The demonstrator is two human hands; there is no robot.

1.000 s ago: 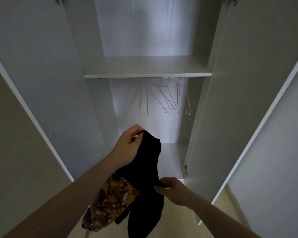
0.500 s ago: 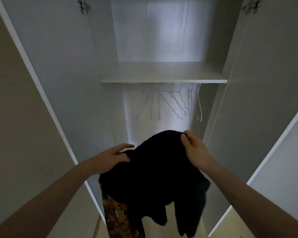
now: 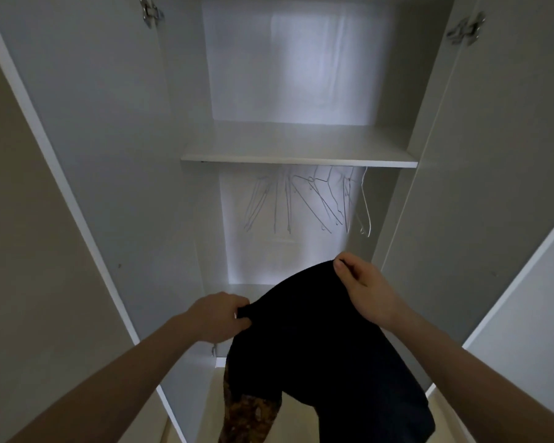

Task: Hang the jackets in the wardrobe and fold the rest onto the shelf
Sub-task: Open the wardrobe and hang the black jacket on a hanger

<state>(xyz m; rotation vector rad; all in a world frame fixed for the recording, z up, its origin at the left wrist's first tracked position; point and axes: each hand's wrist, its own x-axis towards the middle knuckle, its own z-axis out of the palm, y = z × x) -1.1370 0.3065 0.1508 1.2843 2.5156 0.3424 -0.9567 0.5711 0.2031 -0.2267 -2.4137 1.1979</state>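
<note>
While spread: the black garment (image 3: 320,343), bunched in one hand a second ago, now hangs wide at 6 o'clock, ready for sorting.
Left hand (image 3: 219,314): pinches its left edge.
Patterned garment (image 3: 250,417): hangs beneath, possibly draped on the left arm.
Right hand (image 3: 362,282): fingers curled, gripping the top edge.
Hangers (image 3: 307,199): 12 o'clock, under the shelf (image 3: 298,148).

2 hands (image 3: 219,314) hold 1 black garment (image 3: 320,346); 1 patterned garment (image 3: 250,417) hangs lower centre. 1 shelf (image 3: 298,151), 2 open doors (image 3: 87,155), several wire hangers (image 3: 304,199), count unclear.
</note>
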